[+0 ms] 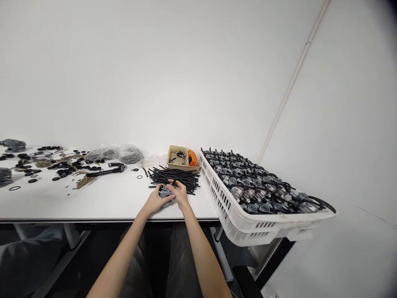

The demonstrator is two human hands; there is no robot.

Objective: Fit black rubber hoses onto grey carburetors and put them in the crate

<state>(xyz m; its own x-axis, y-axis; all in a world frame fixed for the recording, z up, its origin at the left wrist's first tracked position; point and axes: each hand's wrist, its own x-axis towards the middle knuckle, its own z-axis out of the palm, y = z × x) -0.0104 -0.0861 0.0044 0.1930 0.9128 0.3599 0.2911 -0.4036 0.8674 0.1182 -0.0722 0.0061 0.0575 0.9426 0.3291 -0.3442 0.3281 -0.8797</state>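
A small grey metal carburetor (166, 193) is held between my two hands just above the white table, near its front edge. My left hand (156, 200) is closed round its left side, with the thumb along the front. From the right, my right hand (179, 193) has its fingers closed at the top of the part. A short dark piece (174, 182) sticks up at those fingertips; whether it is a hose end I cannot tell. Right behind my hands lies a pile of short black rubber hoses (178, 176). My fingers hide much of the carburetor.
A white plastic crate (228, 213) full of carburetors with black hoses stands at the right. Behind the hoses are a beige tray (170, 161) and an orange basket (192, 158). Left lie a wristwatch (107, 170), plastic bags (128, 154), brass bits (85, 181) and black parts.
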